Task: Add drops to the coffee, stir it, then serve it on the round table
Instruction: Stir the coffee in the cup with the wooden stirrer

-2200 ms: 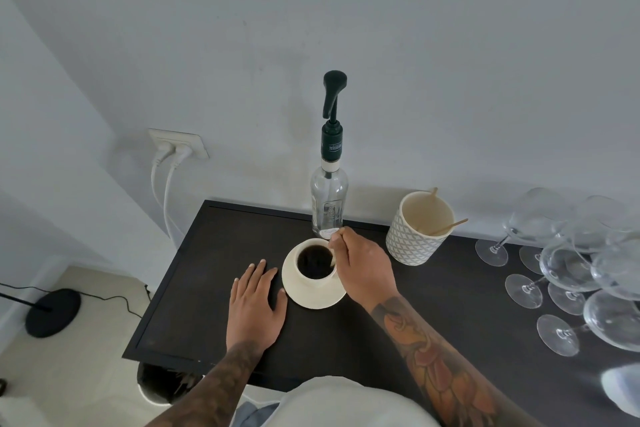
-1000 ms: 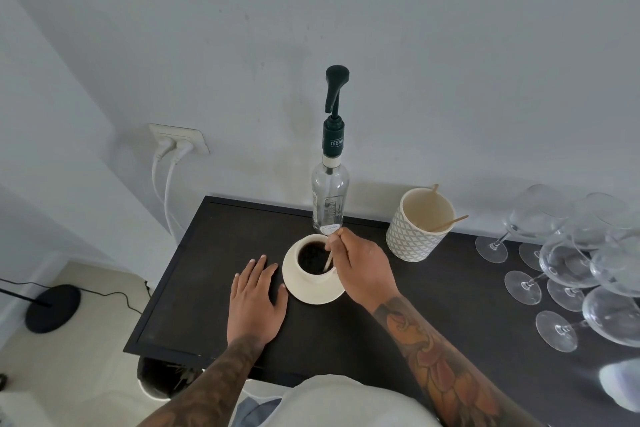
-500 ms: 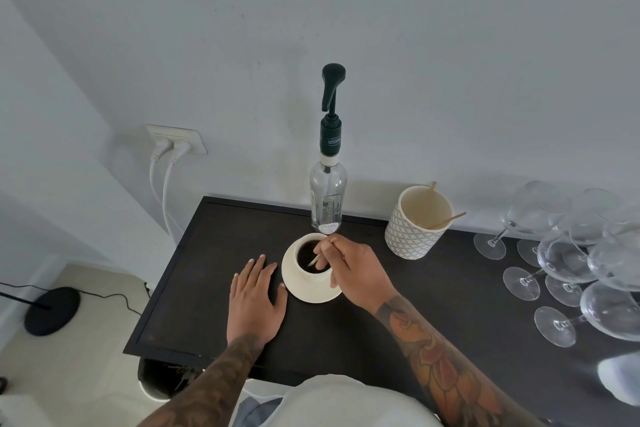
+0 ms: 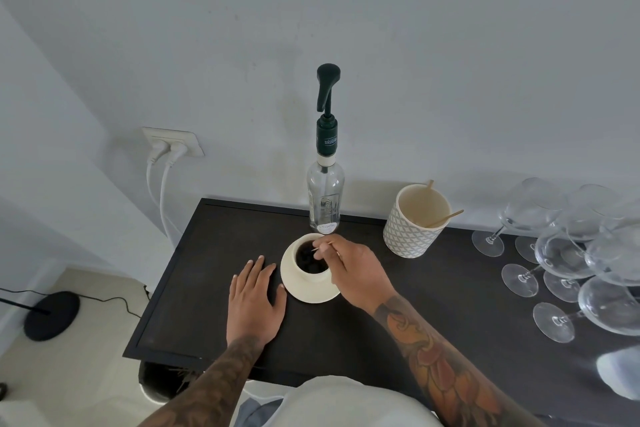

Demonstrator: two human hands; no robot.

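A cream cup of black coffee (image 4: 310,262) stands on a cream saucer (image 4: 294,289) on the dark counter (image 4: 194,274). My right hand (image 4: 356,272) is just right of the cup and pinches a thin wooden stir stick (image 4: 322,246), whose tip lies over the coffee. My left hand (image 4: 254,300) lies flat on the counter, fingers apart, its thumb beside the saucer's left edge. Directly behind the cup stands a clear glass bottle with a dark green pump (image 4: 325,163).
A patterned cream pot (image 4: 414,224) with two wooden sticks stands behind and right of the cup. Several wine glasses (image 4: 568,253) crowd the counter's right end. A wall socket with two white plugs (image 4: 171,147) is at the left. The counter's left edge drops to the floor.
My right hand has kept moving the stick around inside the cup, from its right side toward the back rim. My left hand has stayed flat beside the saucer.
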